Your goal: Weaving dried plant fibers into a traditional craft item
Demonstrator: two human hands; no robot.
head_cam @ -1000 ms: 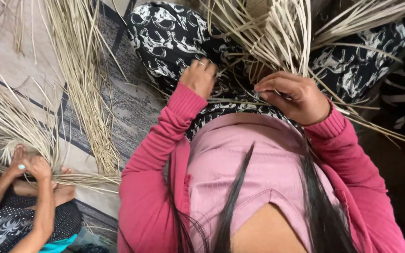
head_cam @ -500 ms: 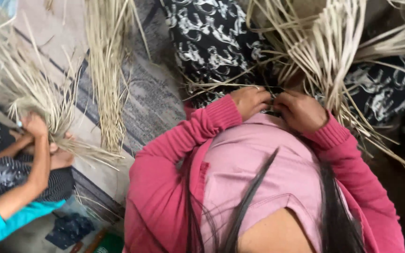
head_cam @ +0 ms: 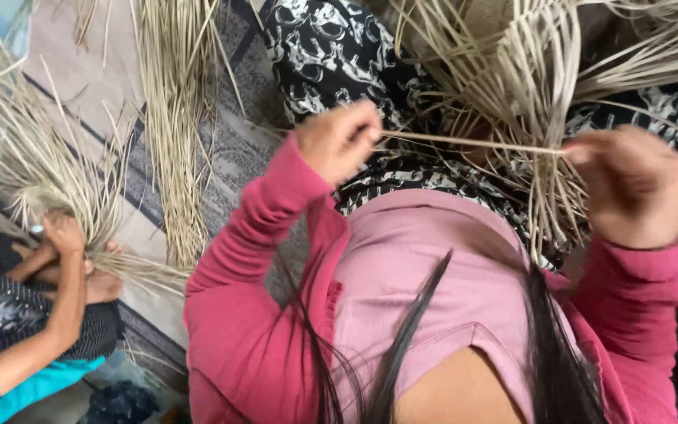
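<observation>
A patterned grey rug covers the floor, strewn with a long bundle of pale dry reed strips lying lengthwise. On the wearer's lap, over black-and-white patterned trousers, sits a half-woven reed piece, its loose ends fanning out in every direction. At the left edge another person's hands work a second spray of strips, well apart from the wearer.

Both of the wearer's arms are in pink-red sleeves. The left hand is clenched around one end of a single reed strip, and the right hand pinches the other end between thumb and fingertips, though blur hides the exact grip. The strip runs taut and nearly level between the two hands, just above the lap and in front of the woven piece's dangling ends.

By the look of it, the step in hand is drawing one strip straight before working it into the weave. The next move would seem to call for keeping the tension even and guiding one end cleanly between the standing strips without snagging their loose ends.
</observation>
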